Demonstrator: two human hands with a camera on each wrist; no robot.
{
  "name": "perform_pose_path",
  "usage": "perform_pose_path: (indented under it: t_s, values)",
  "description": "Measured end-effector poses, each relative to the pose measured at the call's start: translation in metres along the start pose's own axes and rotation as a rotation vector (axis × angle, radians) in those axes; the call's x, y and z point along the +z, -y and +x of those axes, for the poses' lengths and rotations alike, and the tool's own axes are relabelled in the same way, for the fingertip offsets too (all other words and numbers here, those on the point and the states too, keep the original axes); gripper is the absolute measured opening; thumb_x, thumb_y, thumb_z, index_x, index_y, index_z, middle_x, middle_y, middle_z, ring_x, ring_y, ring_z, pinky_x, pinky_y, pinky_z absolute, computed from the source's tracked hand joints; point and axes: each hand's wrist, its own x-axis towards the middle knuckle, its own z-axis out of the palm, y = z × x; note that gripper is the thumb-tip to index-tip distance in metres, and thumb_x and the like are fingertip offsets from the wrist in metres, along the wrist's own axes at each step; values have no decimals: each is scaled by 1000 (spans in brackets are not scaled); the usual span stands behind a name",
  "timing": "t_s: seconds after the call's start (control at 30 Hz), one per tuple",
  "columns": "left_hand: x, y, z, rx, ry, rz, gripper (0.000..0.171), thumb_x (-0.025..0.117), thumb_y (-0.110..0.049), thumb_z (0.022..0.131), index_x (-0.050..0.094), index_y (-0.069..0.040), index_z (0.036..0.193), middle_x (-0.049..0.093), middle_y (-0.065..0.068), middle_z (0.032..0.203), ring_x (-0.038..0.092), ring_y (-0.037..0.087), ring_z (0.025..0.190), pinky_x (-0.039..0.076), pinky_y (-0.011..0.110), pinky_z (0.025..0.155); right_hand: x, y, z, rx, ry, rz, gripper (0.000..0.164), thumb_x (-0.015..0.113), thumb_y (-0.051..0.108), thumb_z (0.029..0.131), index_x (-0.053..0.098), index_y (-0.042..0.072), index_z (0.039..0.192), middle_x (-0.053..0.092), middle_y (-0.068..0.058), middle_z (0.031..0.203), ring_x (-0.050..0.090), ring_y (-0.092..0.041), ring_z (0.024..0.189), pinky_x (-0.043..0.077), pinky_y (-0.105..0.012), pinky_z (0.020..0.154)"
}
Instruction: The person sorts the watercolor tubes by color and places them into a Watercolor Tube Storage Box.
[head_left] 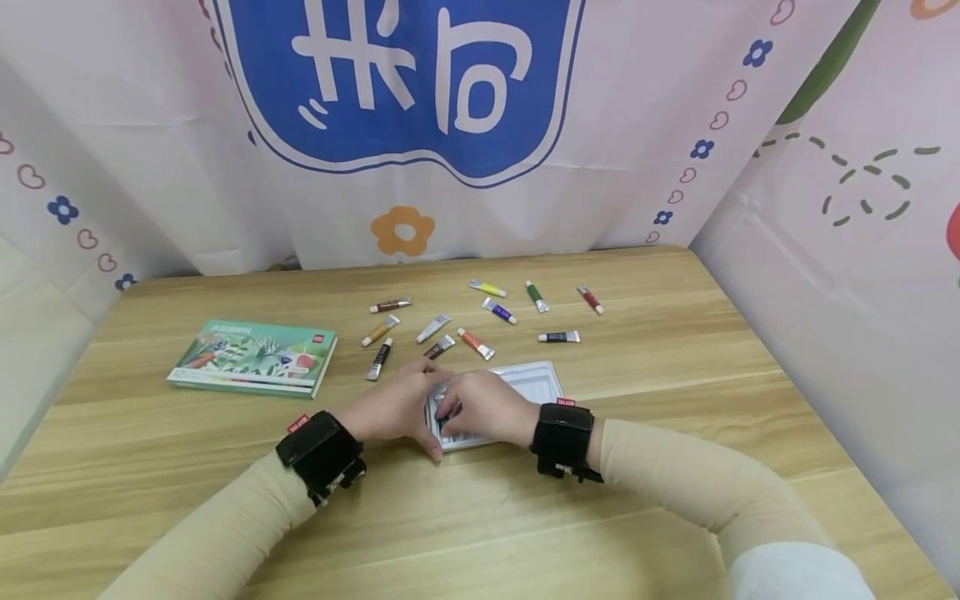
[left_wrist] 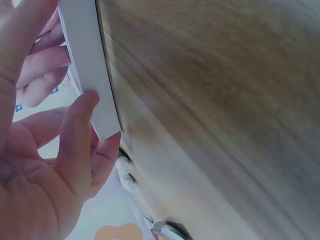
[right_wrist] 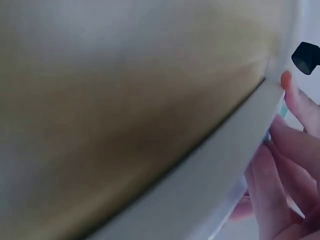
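Observation:
A shallow white plastic tray (head_left: 536, 383) lies on the table in front of me. My left hand (head_left: 397, 408) grips its left end, with the thumb at the near corner and the fingers reaching the far side. In the left wrist view, fingertips press against the tray's white side wall (left_wrist: 87, 55). My right hand (head_left: 491, 408) reaches over the tray, fingers bent down into its left part. They pinch a small dark paint tube (head_left: 442, 422), mostly hidden beneath them. The right wrist view shows these fingers (right_wrist: 270, 185) just over the tray's wall (right_wrist: 210, 165).
Several loose paint tubes lie beyond the tray, among them a dark brown one (head_left: 439, 347), an orange one (head_left: 476, 343) and a black one (head_left: 379, 360). A green illustrated box (head_left: 255, 358) lies at the left. A printed curtain (head_left: 622, 183) hangs behind the table.

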Motion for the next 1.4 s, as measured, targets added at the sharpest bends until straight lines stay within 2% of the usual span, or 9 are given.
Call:
perform_pose_path:
  t_s: [0.1, 0.2, 0.47, 0.6, 0.77, 0.9, 1.13, 1.27, 1.4]
  values:
    - [-3, -2, 1, -15, 0, -5, 105, 102, -32, 57, 54, -2, 147, 54, 21, 137, 50, 35, 123, 46, 52, 105, -3, 2, 1, -44, 6, -65, 14, 86, 8, 81, 81, 7, 94, 73, 0, 94, 66, -8, 83, 53, -20, 76]
    - [-3, -5, 2, -40, 8, -4, 106, 102, -31, 58, 53, 0, 146, 54, 22, 137, 50, 35, 123, 46, 52, 105, -4, 4, 1, -100, 30, -100, 9, 83, 8, 84, 81, 8, 93, 74, 1, 92, 67, -7, 84, 53, -17, 77]
    - [0, -12, 3, -76, 29, -13, 111, 103, -25, 55, 48, 8, 146, 51, 26, 137, 49, 37, 123, 45, 52, 104, -8, -10, -8, -472, 117, -293, 9, 75, 14, 94, 81, 12, 100, 71, 4, 101, 65, -2, 99, 48, -11, 91]
    - [1, -14, 4, -102, 33, -6, 112, 103, -26, 56, 47, 7, 148, 50, 25, 138, 49, 35, 121, 45, 50, 105, -18, -22, -13, -542, 138, -310, 11, 72, 13, 97, 79, 12, 105, 73, 3, 106, 65, -2, 103, 48, -13, 94]
    - [2, -16, 3, -143, 31, 4, 111, 103, -26, 57, 48, 3, 149, 47, 24, 141, 50, 32, 119, 47, 47, 104, -41, -40, -15, -464, 113, -184, 14, 70, 3, 95, 78, 7, 106, 74, -2, 108, 68, -9, 104, 50, -16, 94]
    - [3, -15, 3, -159, 36, 15, 111, 102, -29, 58, 47, 2, 150, 47, 24, 143, 50, 33, 123, 47, 48, 106, -62, -66, -16, -383, 12, -109, 14, 72, -2, 92, 78, 4, 103, 75, -5, 103, 69, -11, 97, 54, -17, 87]
    - [6, -16, 0, -167, 41, -18, 111, 102, -27, 59, 46, 3, 151, 45, 24, 145, 49, 35, 125, 46, 51, 107, -90, -125, -22, -145, -168, -142, 11, 76, -3, 88, 80, 4, 95, 74, -5, 95, 70, -20, 92, 58, -33, 84]
    - [7, -15, 0, -165, 34, -18, 111, 102, -26, 58, 46, 3, 150, 45, 24, 144, 50, 35, 125, 46, 50, 106, -98, -151, -29, 16, -191, -112, 12, 77, -1, 88, 80, 5, 99, 74, -5, 99, 68, -23, 96, 57, -40, 86]
    - [6, -14, 0, -165, 21, -11, 112, 102, -26, 57, 47, 2, 150, 46, 23, 143, 50, 32, 121, 46, 49, 106, -102, -161, -34, 105, -187, -128, 16, 79, 2, 87, 80, 4, 103, 73, -7, 101, 67, -23, 96, 56, -41, 87]
